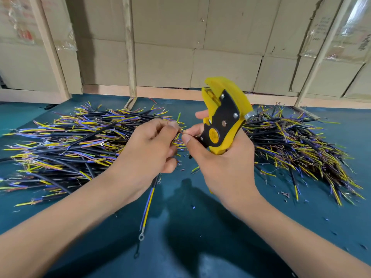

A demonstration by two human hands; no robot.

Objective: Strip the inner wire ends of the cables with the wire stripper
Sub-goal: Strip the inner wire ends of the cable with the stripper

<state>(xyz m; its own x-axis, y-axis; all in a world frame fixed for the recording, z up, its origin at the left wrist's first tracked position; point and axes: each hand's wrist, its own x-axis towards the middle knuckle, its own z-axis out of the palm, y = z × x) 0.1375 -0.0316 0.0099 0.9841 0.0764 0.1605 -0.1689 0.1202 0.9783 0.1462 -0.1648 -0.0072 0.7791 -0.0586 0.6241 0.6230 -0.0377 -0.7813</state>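
Note:
My left hand (152,145) grips a black cable (148,205) whose blue and yellow inner wires hang below the fist and end in a ring terminal. A green-yellow wire end sticks up above its thumb. My right hand (218,157) holds the yellow and black wire stripper (224,119) upright, jaws at the top. Its thumb and forefinger pinch a thin reddish wire end between the two hands.
A big heap of black cables (66,149) with coloured inner wires lies on the teal table (200,217) at the left. A second heap (297,149) lies at the right. Small insulation scraps dot the table. Wooden posts and cardboard sheets stand behind.

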